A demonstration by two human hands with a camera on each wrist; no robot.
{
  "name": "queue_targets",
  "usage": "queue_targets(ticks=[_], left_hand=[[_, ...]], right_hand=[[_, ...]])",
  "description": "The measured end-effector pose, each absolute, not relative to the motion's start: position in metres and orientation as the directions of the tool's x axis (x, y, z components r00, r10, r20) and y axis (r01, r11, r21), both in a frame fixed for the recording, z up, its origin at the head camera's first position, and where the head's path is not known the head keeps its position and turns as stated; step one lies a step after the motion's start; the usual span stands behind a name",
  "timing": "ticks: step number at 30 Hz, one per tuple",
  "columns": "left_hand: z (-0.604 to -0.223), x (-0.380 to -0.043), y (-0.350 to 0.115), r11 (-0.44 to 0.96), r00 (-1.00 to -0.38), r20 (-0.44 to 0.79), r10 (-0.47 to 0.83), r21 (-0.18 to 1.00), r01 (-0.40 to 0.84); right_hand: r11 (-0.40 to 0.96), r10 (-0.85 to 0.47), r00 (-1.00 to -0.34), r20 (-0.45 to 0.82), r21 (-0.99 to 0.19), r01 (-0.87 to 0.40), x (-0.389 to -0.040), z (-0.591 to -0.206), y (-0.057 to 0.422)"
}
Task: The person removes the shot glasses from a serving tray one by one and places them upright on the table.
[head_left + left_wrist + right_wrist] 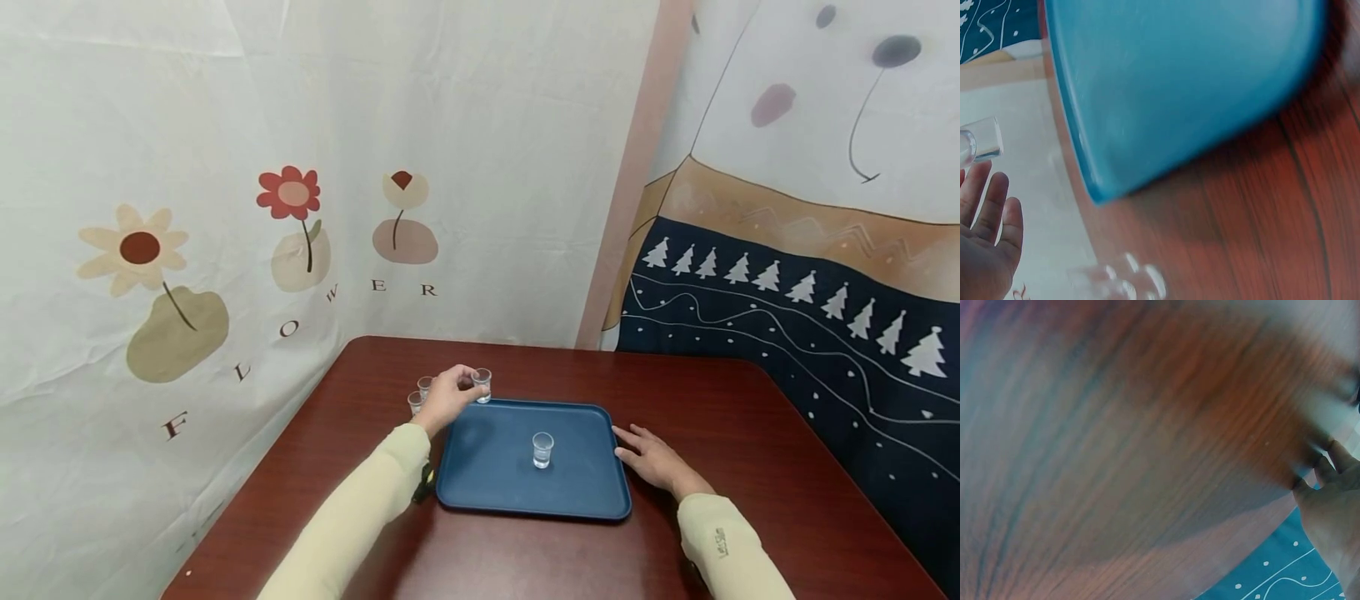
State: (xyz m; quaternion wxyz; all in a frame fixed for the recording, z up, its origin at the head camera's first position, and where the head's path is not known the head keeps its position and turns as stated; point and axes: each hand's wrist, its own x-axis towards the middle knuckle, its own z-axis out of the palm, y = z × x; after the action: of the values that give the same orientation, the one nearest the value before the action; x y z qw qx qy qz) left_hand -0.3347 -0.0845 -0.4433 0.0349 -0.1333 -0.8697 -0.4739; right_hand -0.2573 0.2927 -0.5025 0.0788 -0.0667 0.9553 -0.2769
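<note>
Your right hand [652, 460] is spreading its fingers at the right edge of the blue tray [491, 479]. Farther off, your left hand [447, 399] is pinching a small glass [483, 386] near the tray's far-left corner; it is looking clear, widening toward its rim.

Holding a small clear glass [982, 144] at the fingertips of the left hand [985, 244], with at least three fingers in sight and the rest cut off by the frame. Seen past the far edge of a blue tray [1166, 94], with a blurred cluster of clear glasses [1116, 284], too smeared to count, left of its far-left corner. Resting on a reddish-brown wooden table [1272, 206]. Backed on the far side by a pale sheet [1038, 156], with dark blue cloth [997, 28] at far right.
</note>
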Motion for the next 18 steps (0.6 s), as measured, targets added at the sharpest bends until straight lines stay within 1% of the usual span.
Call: queue_targets(ticks=[9,18], left_hand=[[-0.435,-0.340,-0.126,0.499,-0.969,0.233,0.085,0.832,0.244],[-0.440,-0.334,-0.171,0.581,-0.964,0.264,-0.032,0.790,0.197]], right_hand=[[0.843,-0.164,-0.980,-0.114,-0.533,-0.079,-0.258,-0.504,0.293],[0.842,-0.173,-0.980,-0.103,-0.532,-0.092,-0.258,-0.504,0.293]])
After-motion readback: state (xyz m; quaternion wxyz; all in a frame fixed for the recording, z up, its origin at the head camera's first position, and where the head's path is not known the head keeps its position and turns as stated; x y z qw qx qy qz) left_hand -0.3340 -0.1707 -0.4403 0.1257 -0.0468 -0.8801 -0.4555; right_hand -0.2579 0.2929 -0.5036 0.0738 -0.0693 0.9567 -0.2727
